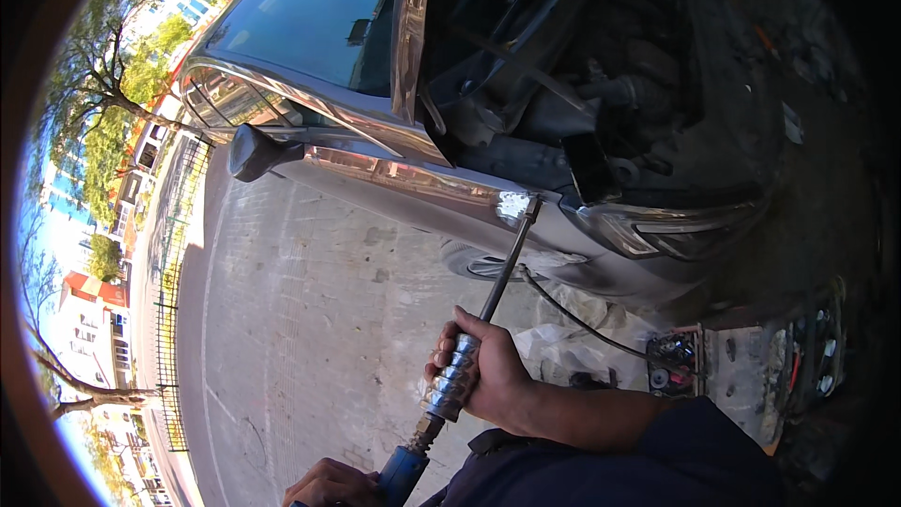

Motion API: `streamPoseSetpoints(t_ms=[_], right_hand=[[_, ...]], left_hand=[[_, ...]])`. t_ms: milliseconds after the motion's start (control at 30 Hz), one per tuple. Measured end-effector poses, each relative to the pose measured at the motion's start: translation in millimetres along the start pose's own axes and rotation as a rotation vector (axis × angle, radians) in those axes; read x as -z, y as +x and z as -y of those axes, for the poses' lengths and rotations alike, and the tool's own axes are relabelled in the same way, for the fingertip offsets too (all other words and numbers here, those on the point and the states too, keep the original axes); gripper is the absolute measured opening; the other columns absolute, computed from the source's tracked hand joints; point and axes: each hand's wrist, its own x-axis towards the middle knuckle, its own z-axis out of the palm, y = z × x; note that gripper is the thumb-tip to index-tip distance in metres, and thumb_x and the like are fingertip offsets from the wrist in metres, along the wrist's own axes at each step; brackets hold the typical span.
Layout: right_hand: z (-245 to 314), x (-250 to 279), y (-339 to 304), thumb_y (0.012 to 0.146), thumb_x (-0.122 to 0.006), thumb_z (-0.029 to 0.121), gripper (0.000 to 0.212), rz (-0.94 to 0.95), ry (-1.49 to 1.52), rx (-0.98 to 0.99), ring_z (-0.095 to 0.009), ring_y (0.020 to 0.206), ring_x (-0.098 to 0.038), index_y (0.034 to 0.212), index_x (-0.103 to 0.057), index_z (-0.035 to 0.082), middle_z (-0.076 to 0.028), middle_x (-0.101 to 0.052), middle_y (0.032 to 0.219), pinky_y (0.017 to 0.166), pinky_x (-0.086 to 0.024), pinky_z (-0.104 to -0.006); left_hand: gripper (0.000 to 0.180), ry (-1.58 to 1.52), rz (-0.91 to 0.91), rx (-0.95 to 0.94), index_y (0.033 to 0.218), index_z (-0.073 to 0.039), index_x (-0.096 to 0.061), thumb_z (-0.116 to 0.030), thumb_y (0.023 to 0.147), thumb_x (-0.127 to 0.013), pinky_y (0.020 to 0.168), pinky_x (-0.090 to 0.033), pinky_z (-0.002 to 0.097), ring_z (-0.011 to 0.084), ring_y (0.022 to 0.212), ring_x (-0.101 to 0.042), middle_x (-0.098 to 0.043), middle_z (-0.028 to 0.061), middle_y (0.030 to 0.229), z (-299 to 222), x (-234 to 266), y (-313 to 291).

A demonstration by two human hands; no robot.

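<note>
A slide hammer dent puller (503, 274) runs up from the lower edge to a dark car's front fender (413, 186). Its tip meets the panel beside a bright, bare-looking patch (512, 206). My right hand (490, 371) is wrapped round the shiny ribbed sliding weight (454, 377) on the shaft. Lower down, my left hand (333, 484) closes on the tool's blue grip (404, 475); part of this hand is cut off by the lower edge.
The car's hood is up over the engine bay (648, 84). Its side mirror (250, 152) juts out at the left. From near the wheel (479, 261), a black cable (582, 324) leads to a box of parts (674, 363). Clear plastic sheeting (554, 343) lies on the concrete.
</note>
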Motion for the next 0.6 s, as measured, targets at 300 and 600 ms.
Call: streamPoseSetpoints(t_ms=[300,600], right_hand=[[-0.4,-9.1,1.1,0.114,-0.062,0.04,0.037,-0.015,0.012,0.002,-0.021,0.075,-0.062,0.092,-0.059,0.01,-0.004,-0.062,0.075,0.083,-0.056,-0.0436],[-0.8,-10.0,2.2,0.114,-0.061,0.039,0.037,-0.022,0.004,0.012,-0.022,0.076,-0.063,0.092,-0.059,0.009,-0.005,-0.063,0.074,0.083,-0.057,-0.0439]], left_hand=[[0.036,-0.008,0.007,-0.029,0.107,-0.005,-0.068,-0.017,0.08,-0.089,0.095,-0.06,0.0521,0.0294,0.095,-0.064,-0.071,0.0121,0.093,2.2,8.6,6.2],[0.038,-0.03,-0.003,-0.025,0.107,-0.004,-0.069,-0.018,0.078,-0.09,0.097,-0.061,0.0533,0.0296,0.094,-0.064,-0.074,0.0125,0.091,4.1,9.6,7.1]])
